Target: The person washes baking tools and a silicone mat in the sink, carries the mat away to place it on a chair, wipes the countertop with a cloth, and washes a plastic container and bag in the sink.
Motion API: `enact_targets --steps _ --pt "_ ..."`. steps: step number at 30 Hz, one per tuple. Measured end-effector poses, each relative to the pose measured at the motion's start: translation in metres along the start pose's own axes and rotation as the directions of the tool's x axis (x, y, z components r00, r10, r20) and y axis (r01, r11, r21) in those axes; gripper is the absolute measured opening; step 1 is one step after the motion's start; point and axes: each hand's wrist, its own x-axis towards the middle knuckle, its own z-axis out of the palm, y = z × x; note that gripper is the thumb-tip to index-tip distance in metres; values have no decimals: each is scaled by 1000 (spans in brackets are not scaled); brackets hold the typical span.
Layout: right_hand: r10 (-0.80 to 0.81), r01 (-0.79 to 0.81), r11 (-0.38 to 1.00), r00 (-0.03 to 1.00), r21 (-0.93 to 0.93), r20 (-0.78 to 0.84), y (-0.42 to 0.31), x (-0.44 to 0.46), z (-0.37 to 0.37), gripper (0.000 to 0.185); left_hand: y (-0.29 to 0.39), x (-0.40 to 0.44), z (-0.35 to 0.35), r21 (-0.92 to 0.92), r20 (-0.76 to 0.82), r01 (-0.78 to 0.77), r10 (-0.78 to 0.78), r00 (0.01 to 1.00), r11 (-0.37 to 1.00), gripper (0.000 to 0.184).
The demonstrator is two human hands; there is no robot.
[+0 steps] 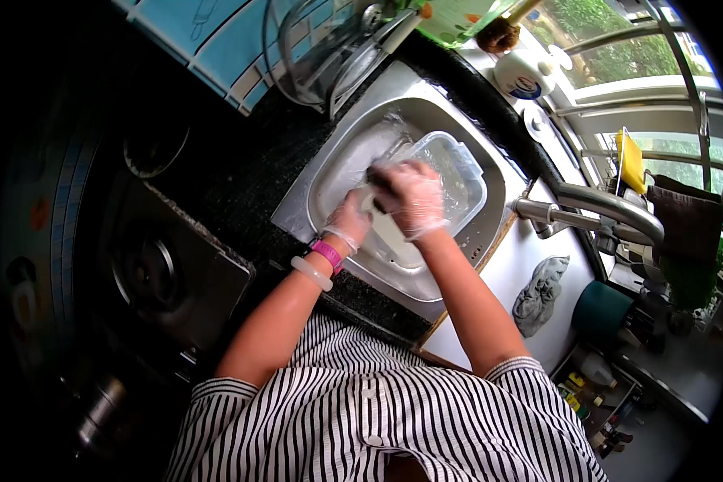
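Note:
Both my hands wear thin clear plastic gloves and meet over the steel sink (pixel 323 181). My right hand (pixel 416 197) is closed around a small dark object (pixel 381 183), blurred by motion, so its kind does not show. Just beside it, my left hand (pixel 349 218) has its fingers curled against something pale that is mostly hidden. A clear plastic container (pixel 471 178) stands in the sink under and beyond my right hand, with water in or around it.
A steel faucet (pixel 594 213) reaches in from the right. A grey cloth (pixel 540 297) lies on the white counter (pixel 490 297). Behind the sink are a white bottle (pixel 525 74) and a dish rack (pixel 321 56). A stove (pixel 153 265) is at left.

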Motion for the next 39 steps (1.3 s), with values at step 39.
enact_targets --steps 39 --pt "460 -440 881 882 -173 103 22 -125 -43 17 -4 3 7 9 -134 -59 60 989 998 43"
